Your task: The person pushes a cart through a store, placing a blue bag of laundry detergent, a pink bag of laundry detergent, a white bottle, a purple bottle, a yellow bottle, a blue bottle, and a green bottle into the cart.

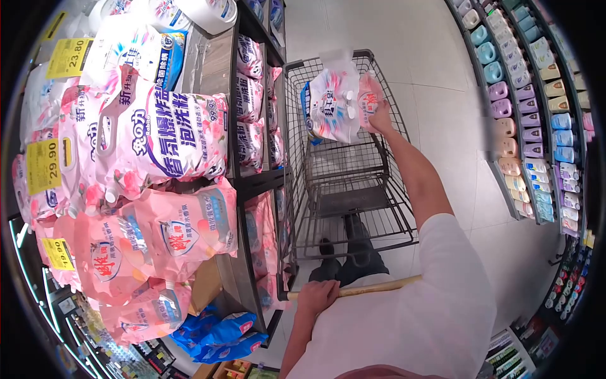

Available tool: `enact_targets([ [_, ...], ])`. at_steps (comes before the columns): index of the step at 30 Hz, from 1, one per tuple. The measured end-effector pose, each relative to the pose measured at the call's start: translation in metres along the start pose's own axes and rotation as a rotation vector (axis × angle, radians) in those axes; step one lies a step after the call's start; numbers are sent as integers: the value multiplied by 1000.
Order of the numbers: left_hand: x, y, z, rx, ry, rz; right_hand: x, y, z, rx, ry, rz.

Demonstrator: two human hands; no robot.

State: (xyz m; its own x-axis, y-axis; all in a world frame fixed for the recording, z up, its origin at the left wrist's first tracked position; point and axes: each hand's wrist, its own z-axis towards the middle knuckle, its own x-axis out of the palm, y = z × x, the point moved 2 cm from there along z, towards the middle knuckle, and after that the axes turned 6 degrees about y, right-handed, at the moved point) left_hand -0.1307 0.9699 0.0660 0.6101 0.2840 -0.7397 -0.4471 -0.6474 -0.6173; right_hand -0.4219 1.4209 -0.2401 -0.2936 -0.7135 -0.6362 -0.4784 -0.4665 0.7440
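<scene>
The shopping cart of dark wire mesh stands in front of me. My left hand is closed over the cart handle, a tan bar across my body. At the far part of the cart, my right hand grips the edge of a pink laundry detergent pouch; its fingers are partly hidden. Touching that pouch on its left is a white and blue detergent bag with colourful streaks. Both packages are at the cart's far end, over the basket.
Close on my left, a shelf display holds large white-pink washing powder bags, pink pouches and blue bags. Yellow price tags face outward. Shelves of bottles line the right side of the tiled aisle.
</scene>
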Motion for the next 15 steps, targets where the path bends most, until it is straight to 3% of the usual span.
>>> enact_targets([
  [2,-3,-4,3,-5,-5,15,-6,19,-4,27,-11,-54],
  [4,-2,-4,3,-18,-20,4,-1,22,-1,198,15,-151],
  [7,1,-2,4,-48,-50,-2,6,8,16,201,111,-138],
  [10,0,-5,5,-83,-67,2,20,-29,42,71,234,-231],
  [11,-2,-6,5,-94,-66,14,21,-34,40,1,184,-220],
  [12,-2,-5,5,-143,-112,25,8,-22,35,275,404,326],
  [15,-1,-4,1,-119,-171,30,-17,9,25,356,456,583],
])
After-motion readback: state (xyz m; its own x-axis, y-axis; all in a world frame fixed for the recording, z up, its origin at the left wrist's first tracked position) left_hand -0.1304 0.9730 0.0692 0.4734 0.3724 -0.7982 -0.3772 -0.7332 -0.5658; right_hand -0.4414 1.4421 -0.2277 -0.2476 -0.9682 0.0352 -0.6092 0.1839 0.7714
